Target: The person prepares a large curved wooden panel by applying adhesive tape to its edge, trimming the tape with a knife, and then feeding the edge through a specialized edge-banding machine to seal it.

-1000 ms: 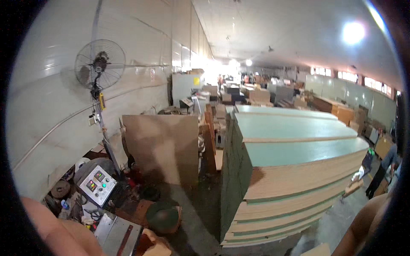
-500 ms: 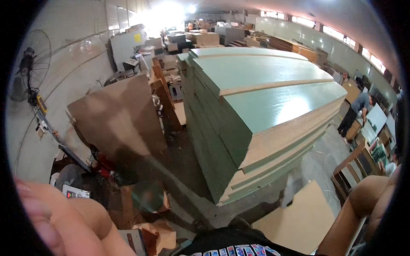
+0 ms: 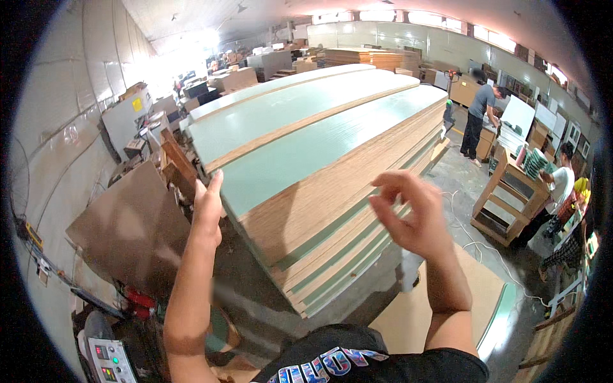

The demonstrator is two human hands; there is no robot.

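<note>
A tall stack of pale green boards (image 3: pixel 281 179) with bare brown edges stands in front of me, its layers stepped back from each other. My left hand (image 3: pixel 209 204) is raised at the stack's left edge, thumb and fingers pointing up and apart. Whether its fingertips touch the top board cannot be made out. In front of the stack's near right side hovers my right hand (image 3: pixel 412 214), fingers loosely bent, a gap between thumb and forefinger, nothing between them.
A brown panel (image 3: pixel 131 233) leans at the left. Low at the right lies a light board (image 3: pixel 424 309) with a green edge. A control box (image 3: pixel 110 357) sits at the lower left. Two people (image 3: pixel 479 121) work at the right, beside a wooden frame stand (image 3: pixel 504 204). Cables (image 3: pixel 472 246) run across the floor.
My view has swung to the right. Both hands have moved from the lower rim of the picture up and forward to the stack. The workers now show more fully.
</note>
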